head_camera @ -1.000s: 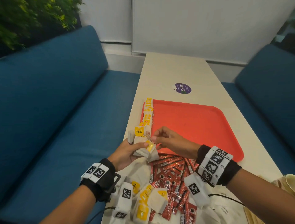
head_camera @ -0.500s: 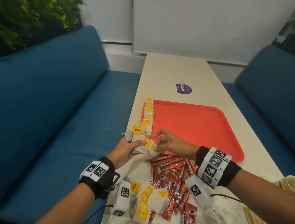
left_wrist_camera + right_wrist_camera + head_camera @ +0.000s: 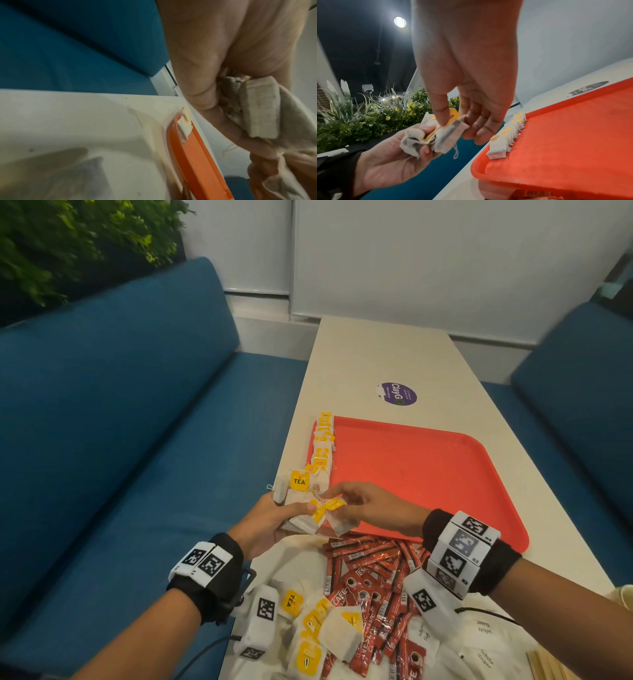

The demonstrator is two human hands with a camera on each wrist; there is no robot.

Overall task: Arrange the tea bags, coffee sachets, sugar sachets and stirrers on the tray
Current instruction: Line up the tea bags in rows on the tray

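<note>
**Tea bags: feeding the row on the tray**

Tea bags (image 3: 313, 517), a loose bunch, sit clamped in the left hand (image 3: 265, 523) at centre frame, just off the red tray's (image 3: 428, 474) lower-left corner. Right hand (image 3: 371, 508) pinches one bag's yellow tag, prob. to peel it free w/o tangling strings. A row of bags (image 3: 323, 446) lines the tray's left rim; coffee sachets (image 3: 370, 583) wait on the table (image 3: 387, 354), bottom centre.
</note>
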